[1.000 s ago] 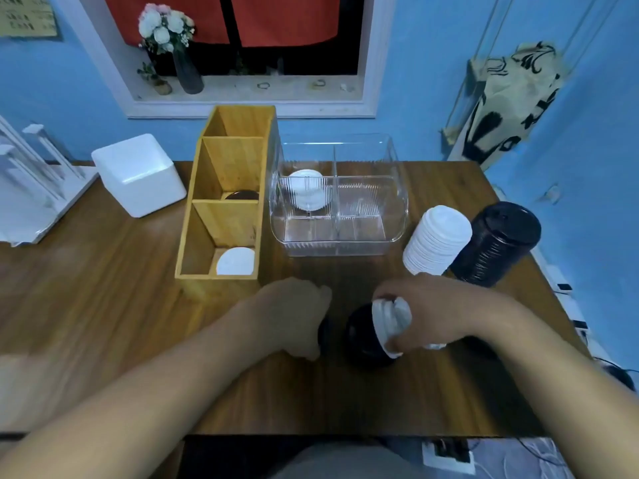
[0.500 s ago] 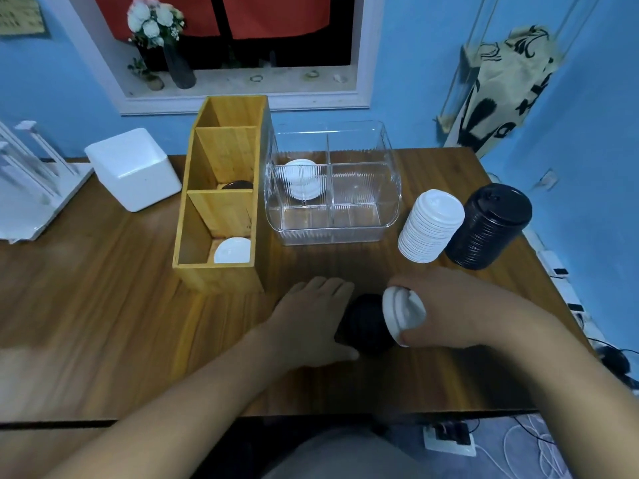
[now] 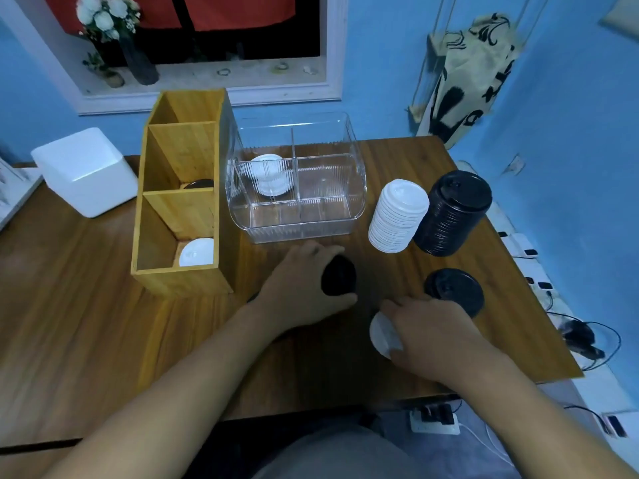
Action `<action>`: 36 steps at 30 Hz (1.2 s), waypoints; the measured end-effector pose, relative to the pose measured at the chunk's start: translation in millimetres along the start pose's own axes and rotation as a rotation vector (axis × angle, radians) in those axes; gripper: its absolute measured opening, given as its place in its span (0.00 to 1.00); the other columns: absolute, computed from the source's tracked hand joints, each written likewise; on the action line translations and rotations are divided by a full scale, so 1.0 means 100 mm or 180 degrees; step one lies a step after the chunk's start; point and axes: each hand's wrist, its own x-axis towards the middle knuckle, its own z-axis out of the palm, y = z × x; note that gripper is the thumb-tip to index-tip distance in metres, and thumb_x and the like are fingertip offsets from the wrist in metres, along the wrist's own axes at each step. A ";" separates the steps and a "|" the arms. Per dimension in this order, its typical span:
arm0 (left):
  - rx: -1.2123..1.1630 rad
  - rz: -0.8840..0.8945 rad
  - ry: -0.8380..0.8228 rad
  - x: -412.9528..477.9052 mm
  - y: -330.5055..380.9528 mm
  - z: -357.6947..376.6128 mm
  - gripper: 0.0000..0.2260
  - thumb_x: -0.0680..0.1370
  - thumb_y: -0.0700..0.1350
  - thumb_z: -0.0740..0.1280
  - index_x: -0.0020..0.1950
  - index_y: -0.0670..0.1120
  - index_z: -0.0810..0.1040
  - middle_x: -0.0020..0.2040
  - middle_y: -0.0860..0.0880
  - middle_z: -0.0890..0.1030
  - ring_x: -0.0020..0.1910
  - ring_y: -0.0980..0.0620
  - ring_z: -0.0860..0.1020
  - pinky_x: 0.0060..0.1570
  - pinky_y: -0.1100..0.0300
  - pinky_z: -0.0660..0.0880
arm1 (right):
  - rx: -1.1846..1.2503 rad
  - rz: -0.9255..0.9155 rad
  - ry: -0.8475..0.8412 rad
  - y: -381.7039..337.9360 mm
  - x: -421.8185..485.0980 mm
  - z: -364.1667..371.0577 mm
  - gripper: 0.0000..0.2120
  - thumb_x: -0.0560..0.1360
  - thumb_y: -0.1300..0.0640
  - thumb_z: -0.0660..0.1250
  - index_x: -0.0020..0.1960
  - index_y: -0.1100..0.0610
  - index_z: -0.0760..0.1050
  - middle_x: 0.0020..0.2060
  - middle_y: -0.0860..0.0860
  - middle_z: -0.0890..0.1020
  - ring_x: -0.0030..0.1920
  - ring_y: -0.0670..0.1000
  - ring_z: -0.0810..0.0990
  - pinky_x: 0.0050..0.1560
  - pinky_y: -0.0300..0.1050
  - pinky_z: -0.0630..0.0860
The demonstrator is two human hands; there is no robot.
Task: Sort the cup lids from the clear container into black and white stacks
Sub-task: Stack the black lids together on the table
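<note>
My left hand (image 3: 304, 288) grips a black lid (image 3: 339, 275) just in front of the clear container (image 3: 297, 216). My right hand (image 3: 432, 333) holds a white lid (image 3: 382, 335) low over the table, nearer to me. A loose black lid (image 3: 454, 292) lies on the table by my right hand's knuckles. The white stack (image 3: 397, 216) and the black stack (image 3: 453, 212) lean side by side right of the container. A few white lids (image 3: 271, 178) stand in the container's back left compartment.
A wooden divider box (image 3: 179, 209) left of the container holds a white lid (image 3: 197, 252) in front and a dark lid (image 3: 198, 184) in its middle section. A white box (image 3: 86, 171) stands at far left. The table's right edge and floor cables are close by.
My hands have pulled apart: the left took the black lid up towards the container, the right carried the white lid nearer to me. The loose black lid on the right has come into sight.
</note>
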 end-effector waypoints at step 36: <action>-0.0125 -0.0560 0.0578 -0.21 -0.48 0.12 0.37 0.68 0.63 0.78 0.71 0.53 0.68 0.65 0.55 0.73 0.60 0.58 0.72 0.55 0.67 0.71 | 0.1451 -0.0302 0.0805 0.28 0.89 0.06 0.41 0.71 0.38 0.73 0.77 0.39 0.57 0.69 0.44 0.68 0.64 0.47 0.69 0.57 0.43 0.70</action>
